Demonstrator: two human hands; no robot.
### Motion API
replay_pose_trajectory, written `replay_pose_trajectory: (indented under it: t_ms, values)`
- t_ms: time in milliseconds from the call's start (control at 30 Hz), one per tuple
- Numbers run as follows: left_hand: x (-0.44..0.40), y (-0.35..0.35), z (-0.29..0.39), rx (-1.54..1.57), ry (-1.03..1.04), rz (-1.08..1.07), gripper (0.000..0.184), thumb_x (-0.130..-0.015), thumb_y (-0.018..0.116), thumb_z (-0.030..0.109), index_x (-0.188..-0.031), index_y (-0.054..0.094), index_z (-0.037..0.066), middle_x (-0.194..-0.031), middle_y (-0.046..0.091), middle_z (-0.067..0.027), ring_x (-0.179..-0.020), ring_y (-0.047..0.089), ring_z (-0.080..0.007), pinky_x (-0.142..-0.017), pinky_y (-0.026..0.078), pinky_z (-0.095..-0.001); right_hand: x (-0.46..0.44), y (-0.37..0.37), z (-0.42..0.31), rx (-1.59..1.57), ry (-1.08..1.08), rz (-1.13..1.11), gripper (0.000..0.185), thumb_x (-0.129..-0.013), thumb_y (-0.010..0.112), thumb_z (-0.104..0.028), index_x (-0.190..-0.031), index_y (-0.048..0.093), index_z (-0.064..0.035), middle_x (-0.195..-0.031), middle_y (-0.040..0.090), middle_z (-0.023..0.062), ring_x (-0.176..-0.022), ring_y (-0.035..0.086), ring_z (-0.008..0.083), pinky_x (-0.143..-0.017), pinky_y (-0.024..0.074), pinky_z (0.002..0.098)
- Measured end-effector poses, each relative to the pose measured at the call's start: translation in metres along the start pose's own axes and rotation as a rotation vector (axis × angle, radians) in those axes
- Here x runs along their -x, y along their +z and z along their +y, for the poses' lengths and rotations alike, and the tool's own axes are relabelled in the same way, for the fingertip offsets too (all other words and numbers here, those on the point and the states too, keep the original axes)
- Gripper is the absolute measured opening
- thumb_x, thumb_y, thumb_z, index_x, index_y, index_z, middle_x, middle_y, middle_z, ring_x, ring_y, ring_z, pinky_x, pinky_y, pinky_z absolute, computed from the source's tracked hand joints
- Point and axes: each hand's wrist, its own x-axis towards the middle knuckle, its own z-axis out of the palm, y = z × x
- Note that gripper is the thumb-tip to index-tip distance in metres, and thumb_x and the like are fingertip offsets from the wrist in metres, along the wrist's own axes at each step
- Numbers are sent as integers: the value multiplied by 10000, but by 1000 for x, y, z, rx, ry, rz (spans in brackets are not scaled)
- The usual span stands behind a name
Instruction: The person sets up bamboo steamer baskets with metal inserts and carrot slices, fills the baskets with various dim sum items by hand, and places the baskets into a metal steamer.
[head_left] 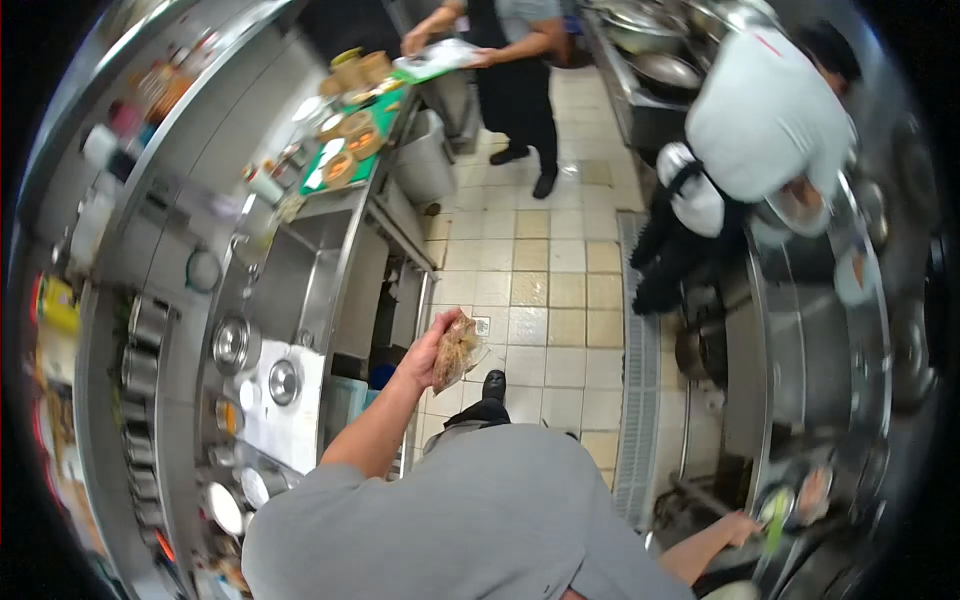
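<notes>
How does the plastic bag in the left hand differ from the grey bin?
The plastic bag is see-through, showing brownish contents; the grey bin looks opaque. The plastic bag looks crumpled, the grey bin firm and upright. The left hand grips the plastic bag above the tiled floor; the grey bin seems to stand on it.

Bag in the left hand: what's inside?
Brownish-yellow contents show through the clear bag, too blurred to identify. Whatever lies behind the left hand's grip is covered.
</notes>
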Motion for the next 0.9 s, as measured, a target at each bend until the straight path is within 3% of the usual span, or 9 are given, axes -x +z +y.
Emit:
replay_pose_trajectory:
  t_ms: [100, 133, 233, 367, 433, 533, 600, 733, 900]
  values:
    - [-1, -2, 41, 7, 85, 62, 594, -1065, 380, 616, -1435, 523, 174, -1248, 662, -92, -1013, 692, -247, -854, 599, -451, 46, 33, 114, 559, -351, -407, 625, -1022, 482, -439, -753, 694, 85, -749, 719, 256, -790, 723, 339, -663, 556, 522]
    - [-15, -22, 46, 42, 107, 87, 594, -1065, 380, 616, -1435, 523, 174, -1248, 662, -92, -1013, 692, -247, -854, 599, -451, 7, 73, 204, 812, -843, -562, 493, -1004, 510, -357, -840, 707, 64, -716, 699, 204, -727, 698, 315, -620, 544, 505]
    - [-70, -84, 58, 347, 161, 20, 686, -1029, 382, 686, -1325, 571, 97, -1200, 664, -114, -995, 691, -272, -816, 611, -455, 237, 98, 336, 538, -172, -1483, 225, -1015, 536, -179, -1182, 627, -59, -893, 646, 65, -668, 650, 212, -550, 523, 371]
    - [-113, -95, 109, 461, 268, 109, 723, -1021, 375, 700, -1319, 565, 69, -1279, 633, -134, -1094, 648, -280, -845, 599, -528, 627, 31, 265, 890, -47, -2490, 303, -956, 704, -82, -1236, 598, -35, -985, 653, 52, -796, 684, 146, -622, 569, 277]
    - [-133, -93, 138, 559, 274, 102, 735, -1020, 360, 708, -1321, 563, 69, -1278, 635, -133, -1102, 647, -290, -887, 584, -541, 743, 14, 253, 841, -364, -2854, 375, -884, 789, -81, -1206, 604, -23, -1044, 652, 82, -882, 688, 161, -682, 589, 303]
    - [-164, -97, 187, 620, 316, 2, 744, -1034, 322, 707, -1337, 566, 73, -1249, 661, -130, -1143, 654, -301, -1021, 532, -500, 878, -6, 243, 590, -869, -3020, 415, -822, 825, -33, -1181, 617, -13, -1082, 643, 116, -881, 704, 199, -710, 609, 328]
    - [-172, -105, 218, 629, 351, -165, 724, -1042, 332, 691, -1328, 581, 74, -1246, 670, -127, -1138, 664, -288, -1011, 537, -471, 930, -6, 262, 445, -812, -3080, 395, -817, 815, -4, -1163, 627, -11, -1078, 646, 127, -888, 712, 200, -722, 619, 317]
    - [-196, -130, 281, 627, 456, 22, 686, -1042, 373, 675, -1302, 603, 83, -1225, 686, -113, -1106, 676, -267, -978, 547, -455, 1023, -5, 290, 255, -685, -3144, 305, -810, 795, 51, -1085, 679, -15, -1087, 655, 124, -929, 717, 184, -730, 627, 292]
    - [-249, -191, 331, 655, 554, 221, 414, -1068, 493, 507, -1212, 605, 135, -1137, 685, -60, -1048, 681, -219, -908, 579, -426, 1139, 16, 354, -31, -843, -3393, 227, -870, 721, -34, -1095, 694, -10, -1137, 692, 200, -1036, 660, 392, -901, 552, 431]
